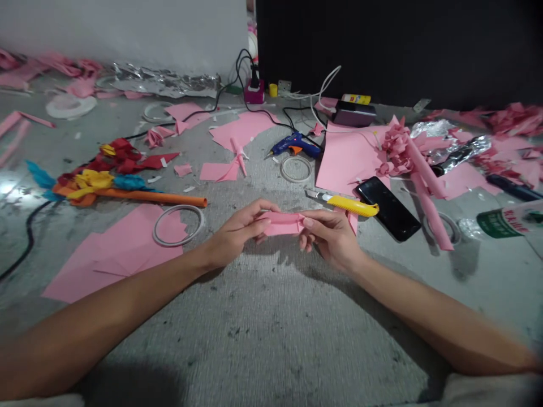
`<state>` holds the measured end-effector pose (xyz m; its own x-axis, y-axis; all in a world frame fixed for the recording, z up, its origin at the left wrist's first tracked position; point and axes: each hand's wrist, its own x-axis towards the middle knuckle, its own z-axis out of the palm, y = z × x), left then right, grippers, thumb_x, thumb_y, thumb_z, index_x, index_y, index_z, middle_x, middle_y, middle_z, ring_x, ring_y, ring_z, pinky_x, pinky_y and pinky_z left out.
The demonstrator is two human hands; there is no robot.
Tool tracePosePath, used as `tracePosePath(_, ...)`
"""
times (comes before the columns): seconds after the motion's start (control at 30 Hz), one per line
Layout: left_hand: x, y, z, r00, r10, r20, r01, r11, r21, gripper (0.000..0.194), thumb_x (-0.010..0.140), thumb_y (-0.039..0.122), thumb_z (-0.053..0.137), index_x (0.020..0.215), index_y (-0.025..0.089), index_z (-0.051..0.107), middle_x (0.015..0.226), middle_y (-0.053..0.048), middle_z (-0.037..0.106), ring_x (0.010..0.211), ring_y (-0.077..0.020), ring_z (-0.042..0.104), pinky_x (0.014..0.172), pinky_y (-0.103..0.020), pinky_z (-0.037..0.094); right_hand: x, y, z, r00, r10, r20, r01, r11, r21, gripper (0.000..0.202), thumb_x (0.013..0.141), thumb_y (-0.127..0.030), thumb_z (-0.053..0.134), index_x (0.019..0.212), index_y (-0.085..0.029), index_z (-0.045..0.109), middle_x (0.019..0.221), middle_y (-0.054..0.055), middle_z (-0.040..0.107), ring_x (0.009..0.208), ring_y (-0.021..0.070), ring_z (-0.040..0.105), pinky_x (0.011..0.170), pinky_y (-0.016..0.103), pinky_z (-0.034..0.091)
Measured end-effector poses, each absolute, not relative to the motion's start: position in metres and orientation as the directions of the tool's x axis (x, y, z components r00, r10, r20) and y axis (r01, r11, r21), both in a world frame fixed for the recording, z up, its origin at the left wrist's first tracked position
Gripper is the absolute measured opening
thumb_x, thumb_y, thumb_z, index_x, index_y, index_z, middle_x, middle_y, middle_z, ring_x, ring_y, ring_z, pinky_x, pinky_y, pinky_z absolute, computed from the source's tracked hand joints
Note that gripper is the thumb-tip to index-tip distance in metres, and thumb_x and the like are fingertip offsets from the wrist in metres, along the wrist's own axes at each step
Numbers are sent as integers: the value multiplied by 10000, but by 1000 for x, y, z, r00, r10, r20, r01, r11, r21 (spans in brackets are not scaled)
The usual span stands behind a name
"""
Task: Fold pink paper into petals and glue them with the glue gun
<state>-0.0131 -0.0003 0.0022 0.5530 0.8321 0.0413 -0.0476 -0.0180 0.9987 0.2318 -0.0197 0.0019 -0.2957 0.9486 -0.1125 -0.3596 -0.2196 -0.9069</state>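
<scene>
Between my two hands is a small piece of pink paper [283, 224], held level just above the grey surface and folded along its upper edge. My left hand [242, 230] pinches its left end between thumb and fingers. At the right end, my right hand [333, 234] grips it the same way, thumb on top. Close beyond my right hand lies a yellow box cutter [350, 203] with its blade out, partly over a black phone [388, 208]. Farther back rests a blue glue gun [294, 145] beside a tape ring [296, 169].
Pink paper sheets [352, 155] and scraps lie around. Rolled pink paper tubes [428, 169] and a bottle [509, 220] are at the right. To the left are an orange paper tube [169, 198], another tape ring [178, 225] and a black cable [29, 226]. A power plug block [254, 92] stands behind.
</scene>
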Motion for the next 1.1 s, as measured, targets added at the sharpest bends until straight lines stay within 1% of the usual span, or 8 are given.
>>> tracePosePath(0.1, -13, -1, 2, 563, 826, 17, -70, 28, 997, 354, 1086, 550, 582, 1250, 236, 601, 734, 37, 583, 657, -135, 539, 640, -261, 448, 231, -19, 0, -279, 953, -120, -350, -217, -911, 248, 835, -394, 952, 992, -210, 899, 733, 42, 794, 577, 134, 715, 487, 220, 577)
tracePosePath(0.23, -11, -1, 1, 522, 853, -33, -47, 67, 997, 366, 1091, 584, 555, 1105, 223, 620, 686, 40, 570, 603, -124, 521, 600, -250, 435, 231, -19, -4, -276, 956, -101, -319, -190, -928, 208, 862, -381, 930, 1002, -228, 903, 730, 44, 796, 602, 148, 729, 505, 237, 587)
tracePosePath(0.5, -11, 0, 2, 483, 875, 23, -54, 4, 999, 248, 1043, 453, 634, 1030, 208, 673, 729, 38, 563, 598, -103, 521, 589, -246, 437, 231, -22, 1, -299, 950, -93, -330, -195, -924, 183, 898, -381, 886, 1012, -238, 892, 799, 41, 812, 637, 154, 749, 515, 241, 575)
tracePosePath(0.63, -11, 0, 3, 462, 885, 66, -17, -65, 998, 148, 975, 351, 707, 1018, 211, 689, 775, 30, 585, 616, -102, 525, 585, -253, 428, 231, -23, -2, -271, 960, -76, -290, -156, -944, 141, 905, -346, 879, 1007, -249, 884, 792, 32, 808, 665, 162, 755, 529, 247, 570)
tracePosePath(0.73, -11, -1, 4, 445, 893, 74, -2, -82, 997, 143, 957, 333, 732, 1018, 211, 693, 762, 28, 580, 618, -106, 532, 576, -256, 428, 231, -23, -5, -250, 967, -51, -271, -120, -955, 136, 924, -326, 863, 1033, -246, 876, 789, 32, 809, 678, 166, 758, 547, 257, 576)
tracePosePath(0.83, -10, -1, 5, 412, 906, 95, 18, -112, 994, 161, 949, 339, 762, 1035, 206, 734, 795, 9, 644, 629, -108, 562, 588, -259, 455, 231, -23, -7, -235, 972, -31, -275, -97, -956, 141, 933, -308, 854, 1056, -242, 870, 808, 29, 815, 673, 158, 761, 542, 248, 574)
tracePosePath(0.97, -7, -2, 6, 347, 925, 152, 16, -168, 986, 111, 874, 262, 841, 979, 226, 838, 864, -12, 765, 649, -107, 614, 632, -261, 513, 231, -22, -7, -217, 976, -24, -284, -87, -955, 146, 915, -309, 868, 1044, -240, 867, 805, 22, 814, 658, 153, 756, 529, 239, 570)
tracePosePath(1.1, -5, -3, 7, 295, 948, 121, -2, -126, 992, 93, 853, 242, 845, 936, 260, 883, 826, -4, 796, 582, -103, 623, 607, -268, 537, 231, -22, -4, -211, 977, -37, -269, -94, -958, 156, 909, -329, 876, 1039, -243, 869, 806, 18, 809, 664, 156, 751, 525, 245, 569)
